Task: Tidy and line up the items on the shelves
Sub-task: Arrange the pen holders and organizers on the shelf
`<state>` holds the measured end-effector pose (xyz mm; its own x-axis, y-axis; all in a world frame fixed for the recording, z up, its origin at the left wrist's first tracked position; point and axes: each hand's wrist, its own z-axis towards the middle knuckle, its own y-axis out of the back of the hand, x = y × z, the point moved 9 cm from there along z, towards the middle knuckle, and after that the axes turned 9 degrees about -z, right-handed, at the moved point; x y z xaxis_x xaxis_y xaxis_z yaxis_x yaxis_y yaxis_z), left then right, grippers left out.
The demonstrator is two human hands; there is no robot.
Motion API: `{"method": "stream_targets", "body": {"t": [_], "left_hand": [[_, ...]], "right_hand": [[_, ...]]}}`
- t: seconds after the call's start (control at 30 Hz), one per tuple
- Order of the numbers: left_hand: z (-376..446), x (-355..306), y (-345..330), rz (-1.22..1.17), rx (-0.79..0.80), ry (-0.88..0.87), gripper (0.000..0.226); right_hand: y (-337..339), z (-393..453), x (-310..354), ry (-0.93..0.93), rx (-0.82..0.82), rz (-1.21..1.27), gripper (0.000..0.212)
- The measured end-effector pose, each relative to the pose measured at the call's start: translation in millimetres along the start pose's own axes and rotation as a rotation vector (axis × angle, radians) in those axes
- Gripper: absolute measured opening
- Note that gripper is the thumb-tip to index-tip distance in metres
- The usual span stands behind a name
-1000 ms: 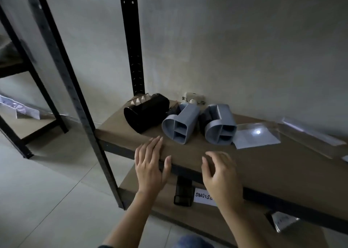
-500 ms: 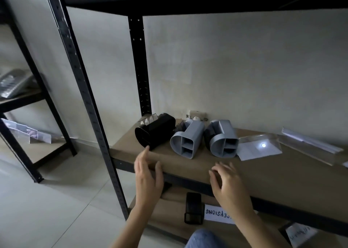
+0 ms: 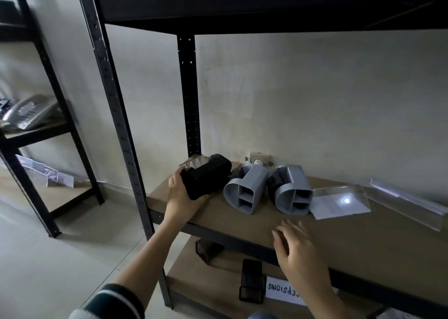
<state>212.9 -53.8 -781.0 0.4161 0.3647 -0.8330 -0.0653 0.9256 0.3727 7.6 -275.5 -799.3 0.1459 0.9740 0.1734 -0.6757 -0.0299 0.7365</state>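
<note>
- The black metal rack (image 3: 114,105) fills the corner against a pale wall; its front upright stands just left of the left hand (image 3: 180,198), and a dark shelf board hangs overhead.
- The brown shelf (image 3: 363,236) the hands work over runs wide to the right, with bare board between the right hand (image 3: 297,250) and the items at the back; its front edge passes under both wrists.
- A lower shelf (image 3: 218,284) shows beneath the hands, carrying a black mesh holder (image 3: 251,282) and a white handwritten label (image 3: 283,292).
- A second rack (image 3: 46,134) stands far off to the left of the left hand, with a grey desk phone (image 3: 29,111) on it.
- A long clear plastic strip (image 3: 407,202) lies beyond the right hand, at the far right by the wall.
- A clear sign holder (image 3: 339,201) with white paper lies ahead of the right hand, touching the right grey organiser.
- Two grey organisers (image 3: 247,190) (image 3: 293,192) lie on their sides, openings forward, side by side between the hands and further back.
- The black organiser (image 3: 206,178) lies on its side at the shelf's left end, its front end gripped by the left hand, fingers curled round it.
- The right hand hovers flat and relaxed over the shelf's front edge, holding nothing.
- A small wall socket (image 3: 259,160) sits behind the grey organisers.
</note>
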Motion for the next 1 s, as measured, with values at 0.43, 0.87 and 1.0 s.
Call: {"method": "stream_targets", "body": {"t": [0.43, 0.87, 1.0], "left_hand": [[36.5, -45.8, 25.8, 0.184, -0.025, -0.045, 0.084], [-5.4, -61.4, 11.7, 0.361, -0.252, -0.366, 0.077], [-54.9, -59.9, -14.3, 0.148, -0.163, -0.507, 0.042]], "right_hand": [[0.7, -0.1, 2.5, 0.051, -0.061, 0.0, 0.039], [-7.5, 0.7, -3.7, 0.01, 0.041, 0.081, 0.035], [-9.3, 6.0, -10.6, -0.084, 0.135, 0.296, 0.023]]}}
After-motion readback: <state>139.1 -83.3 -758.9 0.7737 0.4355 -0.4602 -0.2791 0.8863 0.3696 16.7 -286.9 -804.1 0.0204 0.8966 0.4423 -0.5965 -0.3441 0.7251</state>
